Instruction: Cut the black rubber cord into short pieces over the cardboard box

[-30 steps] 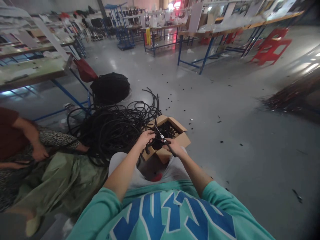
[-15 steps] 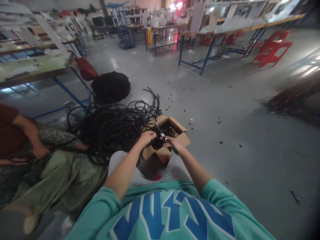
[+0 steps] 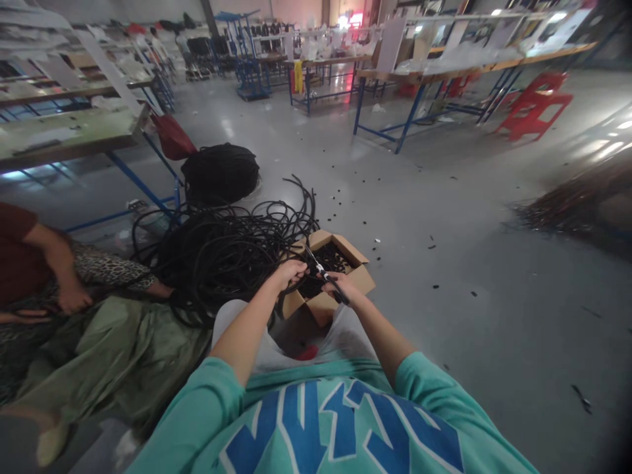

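Scissors with black handles and bright metal blades point away from me, and my right hand is wrapped round their handles. My left hand is pinched on a thin black tube, mostly hidden by the fingers, close beside the blades. Both hands are over an open cardboard box between my knees. Inside lie many small black cut pieces. To the left of the box spreads a large tangle of black tubing, reaching up to my left hand.
At the left a co-worker sits on the floor, hands on black tubing. A black coiled bundle stands behind the tangle. Small black bits are scattered on the grey floor. Worktables and red stools stand farther back.
The scissors' blades look closer together now than before. Both hands stay over the box almost in place. The view has shifted slightly.
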`<state>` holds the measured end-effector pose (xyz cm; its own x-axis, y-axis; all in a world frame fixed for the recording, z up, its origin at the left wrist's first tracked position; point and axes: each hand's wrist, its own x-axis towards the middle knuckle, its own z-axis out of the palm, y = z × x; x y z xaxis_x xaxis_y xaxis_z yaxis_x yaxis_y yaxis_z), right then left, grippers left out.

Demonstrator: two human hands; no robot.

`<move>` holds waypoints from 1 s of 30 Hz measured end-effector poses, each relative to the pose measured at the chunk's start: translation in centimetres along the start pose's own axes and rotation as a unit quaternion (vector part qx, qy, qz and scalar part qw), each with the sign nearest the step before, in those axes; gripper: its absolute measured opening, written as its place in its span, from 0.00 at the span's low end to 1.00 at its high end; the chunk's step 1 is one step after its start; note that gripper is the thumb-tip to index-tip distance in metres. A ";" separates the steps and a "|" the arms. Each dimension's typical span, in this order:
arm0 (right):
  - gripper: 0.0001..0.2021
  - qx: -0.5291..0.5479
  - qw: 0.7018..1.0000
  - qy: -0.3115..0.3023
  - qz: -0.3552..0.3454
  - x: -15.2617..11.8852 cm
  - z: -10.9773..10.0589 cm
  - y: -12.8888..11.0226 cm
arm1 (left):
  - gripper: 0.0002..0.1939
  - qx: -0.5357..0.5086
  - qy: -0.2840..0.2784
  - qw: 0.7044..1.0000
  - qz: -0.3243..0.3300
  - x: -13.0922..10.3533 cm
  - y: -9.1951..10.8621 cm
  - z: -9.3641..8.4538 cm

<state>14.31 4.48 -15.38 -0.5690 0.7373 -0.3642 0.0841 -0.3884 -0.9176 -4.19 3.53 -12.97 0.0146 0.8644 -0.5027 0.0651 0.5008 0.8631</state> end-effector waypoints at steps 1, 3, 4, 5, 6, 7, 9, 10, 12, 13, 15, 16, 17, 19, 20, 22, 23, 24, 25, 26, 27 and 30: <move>0.25 0.001 1.000 -0.011 -0.003 -0.4 -0.1 -0.2 | 0.12 -0.010 -0.006 1.000 0.003 -0.1 0.0 -0.1; 0.25 0.002 0.999 -0.036 -0.009 -1.2 -0.2 -0.7 | 0.12 -0.029 -0.017 0.999 0.012 -0.4 0.2 -0.5; 0.25 0.002 0.999 -0.045 -0.010 -1.6 -0.2 -0.8 | 0.12 -0.039 -0.022 0.999 0.017 -0.6 0.3 -0.6; 0.25 0.001 0.999 -0.053 -0.011 -1.9 -0.2 -0.9 | 0.12 -0.047 -0.026 0.998 0.021 -0.7 0.4 -0.8; 0.25 -0.001 0.998 -0.057 -0.011 -2.2 -0.2 -1.0 | 0.12 -0.055 -0.030 0.998 0.025 -0.9 0.5 -0.9; 0.25 -0.003 0.998 -0.058 -0.012 -2.5 -0.2 -1.0 | 0.12 -0.061 -0.033 0.997 0.028 -1.0 0.6 -1.0; 0.26 -0.008 0.999 -0.053 -0.012 -2.7 0.0 -1.0 | 0.12 -0.072 -0.038 0.996 0.032 -1.2 0.8 -1.1; 0.26 -0.011 0.999 -0.047 -0.013 -2.8 0.0 -1.0 | 0.11 -0.076 -0.040 0.996 0.033 -1.3 0.8 -1.1; 0.26 -0.016 0.999 -0.036 -0.016 -2.9 0.1 -1.1 | 0.11 -0.083 -0.042 0.995 0.034 -1.5 1.0 -0.9; 0.26 -0.017 0.999 -0.032 -0.018 -2.9 0.2 -1.1 | 0.11 -0.085 -0.043 0.995 0.033 -1.6 1.0 -0.7; 0.26 -0.016 0.999 -0.026 -0.024 -2.9 0.3 -1.2 | 0.11 -0.090 -0.045 0.994 0.032 -1.7 1.0 -0.4; 0.26 -0.015 0.999 -0.023 -0.027 -2.8 0.3 -1.3 | 0.11 -0.092 -0.045 0.994 0.033 -1.8 1.0 -0.2; 0.26 -0.013 0.999 -0.021 -0.029 -2.8 0.3 -1.4 | 0.11 -0.094 -0.045 0.994 0.033 -1.9 1.0 -0.1; 0.26 -0.011 0.999 -0.015 -0.031 -2.8 0.4 -1.4 | 0.11 -0.099 -0.043 0.994 0.033 -2.0 0.9 0.2; 0.25 -0.010 0.999 -0.012 -0.031 -2.8 0.3 -1.4 | 0.11 -0.101 -0.042 0.994 0.032 -2.0 0.9 0.3; 0.24 -0.007 0.999 -0.005 -0.031 -2.7 0.3 -1.3 | 0.11 -0.103 -0.039 0.994 0.028 -2.0 0.8 0.3; 0.24 -0.006 0.999 -0.002 -0.032 -2.6 0.3 -1.1 | 0.11 -0.104 -0.037 0.994 0.027 -2.0 0.7 0.3; 0.24 -0.005 1.000 0.001 -0.031 -2.6 0.3 -1.0 | 0.11 -0.105 -0.036 0.994 0.026 -1.9 0.7 0.3; 0.23 -0.002 1.000 0.004 -0.030 -2.4 0.3 -0.8 | 0.11 -0.105 -0.033 0.994 0.025 -1.9 0.6 0.3; 0.23 0.001 1.000 0.007 -0.028 -2.3 0.3 -0.6 | 0.11 -0.105 -0.030 0.994 0.025 -1.8 0.6 0.2; 0.23 0.004 1.000 0.011 -0.025 -2.1 0.3 -0.4 | 0.11 -0.105 -0.025 0.994 0.024 -1.6 0.5 0.2; 0.23 0.011 0.999 0.029 -0.015 -1.2 0.2 0.1 | 0.11 -0.104 -0.001 0.994 0.025 -0.9 0.2 0.3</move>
<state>14.78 3.45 -14.99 -0.5223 0.7795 -0.3458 0.0488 -0.3775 -0.9247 -3.88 2.83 -12.31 0.0145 0.8880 -0.4596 -0.1429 0.4568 0.8780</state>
